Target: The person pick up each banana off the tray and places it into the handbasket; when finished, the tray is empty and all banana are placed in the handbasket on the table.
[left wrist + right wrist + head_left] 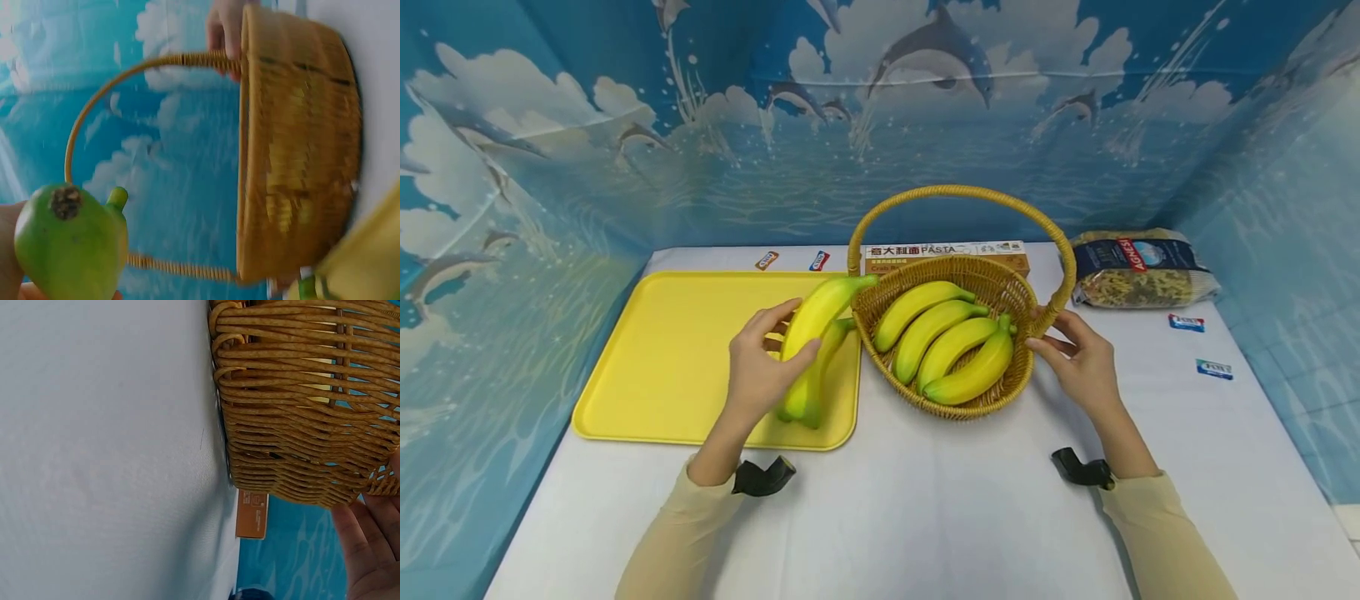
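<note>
My left hand grips a yellow banana with greenish ends, raised over the right side of the yellow tray. Seen from the left wrist, the dark-tipped green end of that banana faces the camera. Beneath it another banana lies on the tray, partly covered by the held one. Just to the right stands a wicker basket with a tall arched handle and several bananas inside. My right hand holds the basket's right side at the handle's foot, its fingers against the weave in the right wrist view.
Behind the basket lies a pasta box. A bag of dry pasta sits at the back right, with small wrapped packets near it. Two more packets lie behind the tray. A dolphin-print curtain encloses the table.
</note>
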Demonstrator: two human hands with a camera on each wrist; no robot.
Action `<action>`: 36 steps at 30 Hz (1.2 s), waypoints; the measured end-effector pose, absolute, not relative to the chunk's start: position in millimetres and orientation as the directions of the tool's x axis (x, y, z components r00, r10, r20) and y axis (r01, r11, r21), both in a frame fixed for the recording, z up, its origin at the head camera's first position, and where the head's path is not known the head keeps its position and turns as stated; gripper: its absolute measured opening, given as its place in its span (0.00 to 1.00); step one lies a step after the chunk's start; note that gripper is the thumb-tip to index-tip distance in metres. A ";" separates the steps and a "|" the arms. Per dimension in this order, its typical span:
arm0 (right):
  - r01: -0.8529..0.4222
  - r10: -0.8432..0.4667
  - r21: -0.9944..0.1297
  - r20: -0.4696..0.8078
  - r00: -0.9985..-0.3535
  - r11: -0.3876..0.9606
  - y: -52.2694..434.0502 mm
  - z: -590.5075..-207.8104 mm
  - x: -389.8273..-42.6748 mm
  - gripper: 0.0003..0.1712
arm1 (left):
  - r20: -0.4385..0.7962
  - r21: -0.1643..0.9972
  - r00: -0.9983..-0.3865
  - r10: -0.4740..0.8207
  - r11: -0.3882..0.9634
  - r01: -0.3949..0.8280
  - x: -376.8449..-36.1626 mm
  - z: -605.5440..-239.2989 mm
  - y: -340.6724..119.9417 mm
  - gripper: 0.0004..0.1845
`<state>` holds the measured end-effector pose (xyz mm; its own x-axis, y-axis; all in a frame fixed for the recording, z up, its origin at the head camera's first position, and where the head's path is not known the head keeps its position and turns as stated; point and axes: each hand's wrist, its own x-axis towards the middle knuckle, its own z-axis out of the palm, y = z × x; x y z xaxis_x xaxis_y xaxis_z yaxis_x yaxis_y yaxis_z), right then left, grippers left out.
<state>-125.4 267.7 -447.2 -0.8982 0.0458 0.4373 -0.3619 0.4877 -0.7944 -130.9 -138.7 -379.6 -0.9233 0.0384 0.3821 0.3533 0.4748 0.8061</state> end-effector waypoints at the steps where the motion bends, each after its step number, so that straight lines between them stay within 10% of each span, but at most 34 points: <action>1: -0.360 0.046 -0.795 0.435 -0.899 0.489 267.9 -447.3 -125.5 0.26 | 0.380 0.801 -0.922 0.078 0.471 0.370 -131.7 -376.3 -129.5 0.29; 11: -0.337 0.052 -0.799 0.416 -0.908 0.498 266.2 -446.0 -125.8 0.26 | 0.359 0.776 -0.888 0.288 0.436 0.456 -151.1 -366.8 -58.2 0.28; 36: -0.329 0.057 -0.805 0.407 -0.912 0.494 265.9 -442.0 -123.1 0.26 | 0.210 0.739 -0.942 0.260 0.589 0.327 -225.9 -422.1 -12.9 0.28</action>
